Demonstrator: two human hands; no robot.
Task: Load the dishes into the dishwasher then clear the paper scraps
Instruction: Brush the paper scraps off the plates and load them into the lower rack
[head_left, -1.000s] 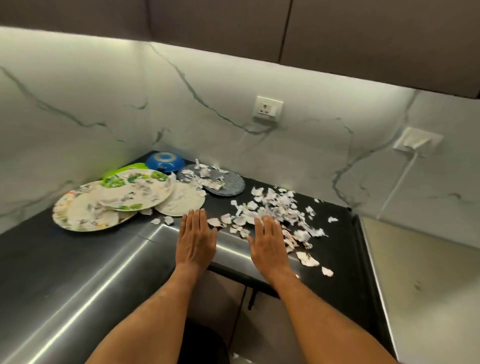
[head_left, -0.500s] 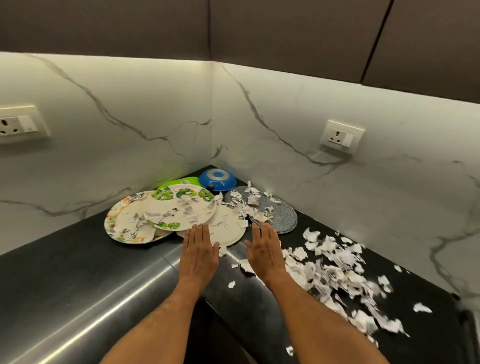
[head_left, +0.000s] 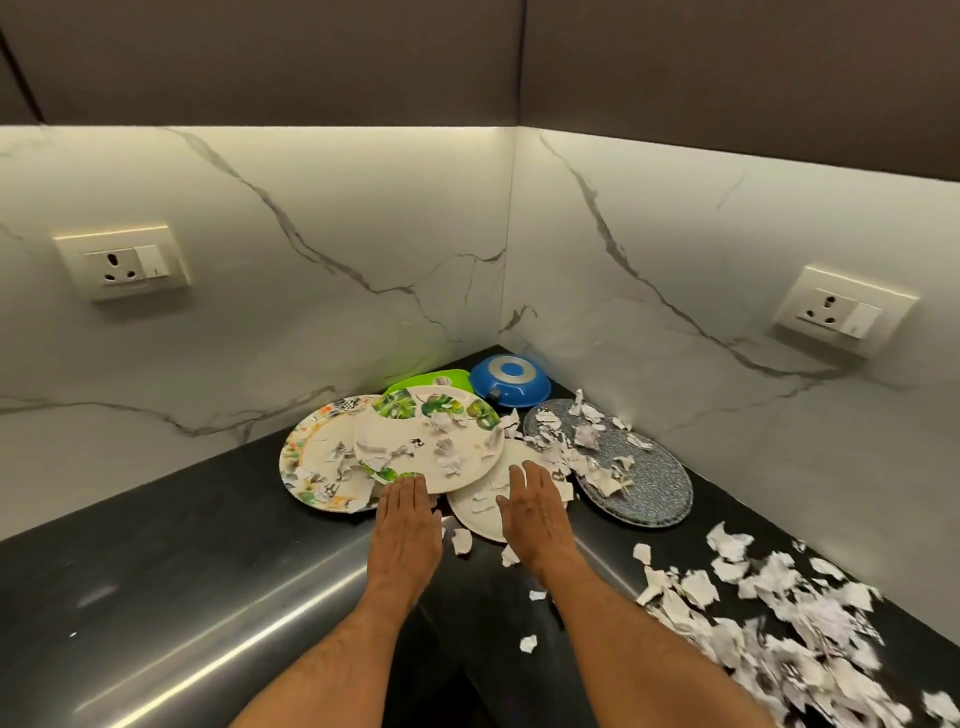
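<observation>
Our left hand (head_left: 408, 525) lies flat with straight fingers, its tips touching the near rim of the leaf-patterned plate (head_left: 428, 441), the top of the overlapping pile in the counter corner. Our right hand (head_left: 537, 512), equally flat and holding nothing, rests over the plain white plate (head_left: 480, 512) beside it. We judge the left hand nearer that top plate, which lies straight ahead of it; paper scraps (head_left: 769, 618) trail off right.

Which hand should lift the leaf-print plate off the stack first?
Left. The left hand has its fingertips at the near rim of the leaf-print plate, the topmost one. The right hand lies over the plain white plate, which sits partly under it.
</observation>
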